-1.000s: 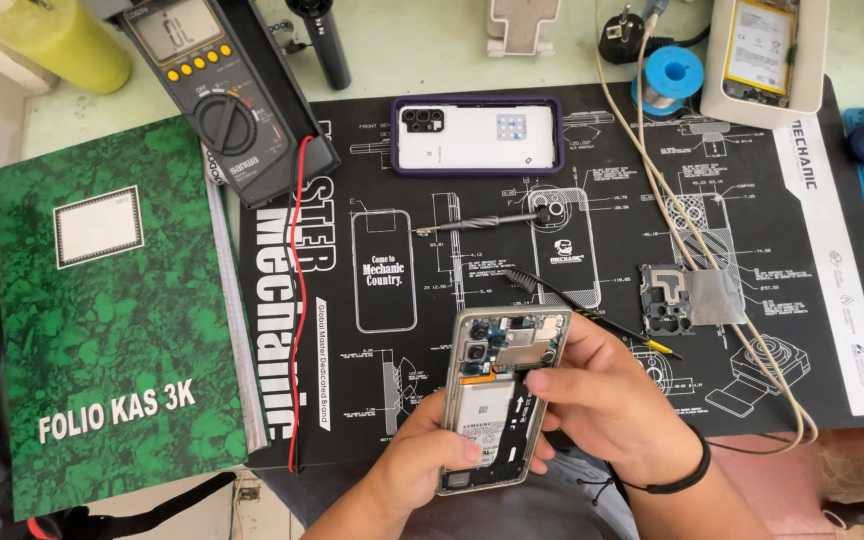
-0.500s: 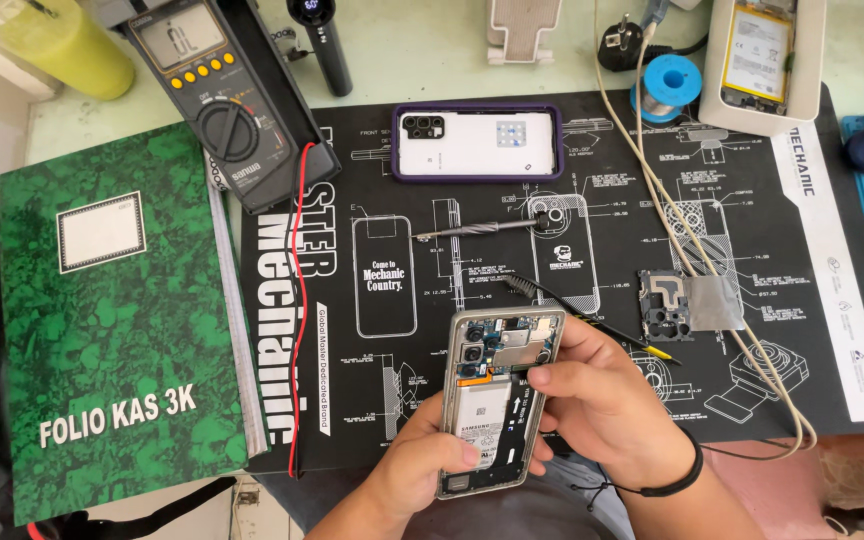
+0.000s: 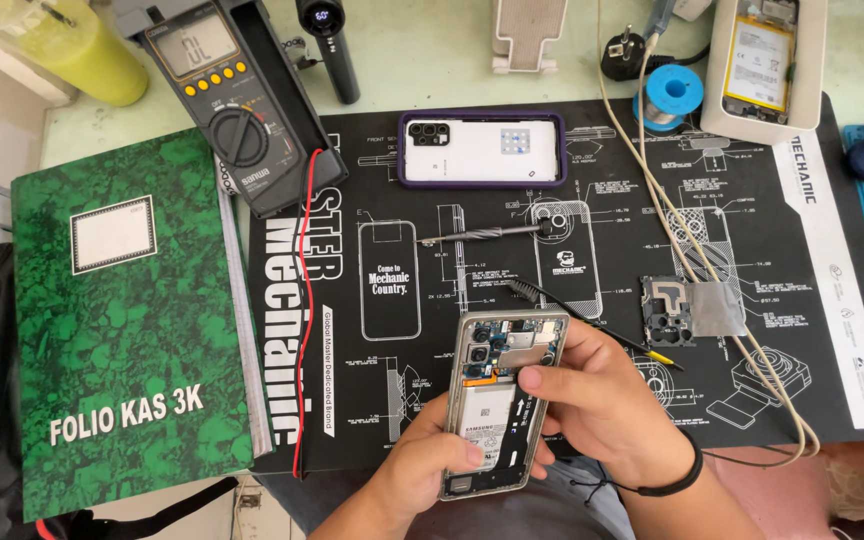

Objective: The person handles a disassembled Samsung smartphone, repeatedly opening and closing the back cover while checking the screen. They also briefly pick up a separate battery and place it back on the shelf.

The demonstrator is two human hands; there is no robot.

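An opened smartphone [image 3: 497, 400] with its back cover off shows its battery and circuit board. It is held over the near edge of a black printed work mat [image 3: 772, 260]. My left hand [image 3: 422, 465] grips the phone's lower left side, thumb on the battery. My right hand [image 3: 607, 400] holds the upper right side, thumb pressing on the board area near the top. A thin black tool with a yellow tip [image 3: 592, 322] lies on the mat just behind my right hand.
A green hardcover ledger book [image 3: 122, 320] lies at the left. A multimeter [image 3: 227, 100] sits at the back left. A white phone in a purple case [image 3: 480, 150], a screwdriver [image 3: 482, 235], a metal shield part [image 3: 692, 310], a solder spool [image 3: 670, 90] and cream cables [image 3: 692, 240] lie on the mat.
The view has shifted slightly. Both hands keep hold of the opened phone, and my right thumb has moved a little on the top part of the board.
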